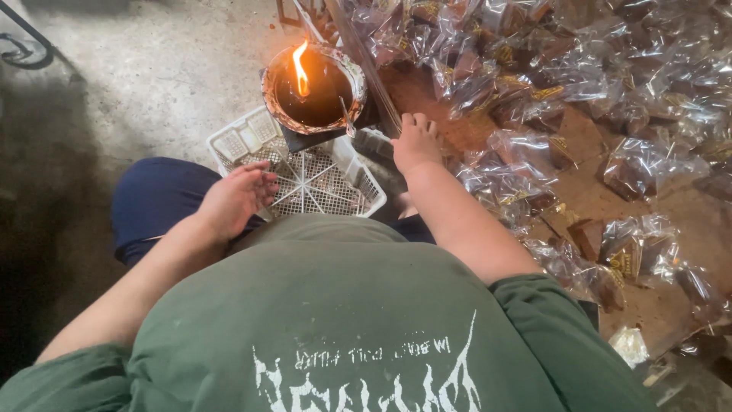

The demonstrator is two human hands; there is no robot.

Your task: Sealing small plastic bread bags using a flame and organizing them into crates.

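Note:
My right hand [415, 143] reaches forward, its fingers curled over the near end of a long thin strip [366, 65] that runs past a round oil lamp [314, 88] with a lit flame [300, 70]. The lamp stands on a dark block on an upturned white plastic basket [305, 179]. My left hand [235, 200] hovers at the basket's near left edge with fingers loosely apart and nothing in it. Whether the right hand truly grips the strip is hard to tell.
Many clear plastic packets holding dark brown pieces [579, 91] cover the floor to the right. Bare concrete floor [145, 69] lies to the left. My knee in dark blue cloth [152, 198] sits left of the basket. A green shirt fills the bottom.

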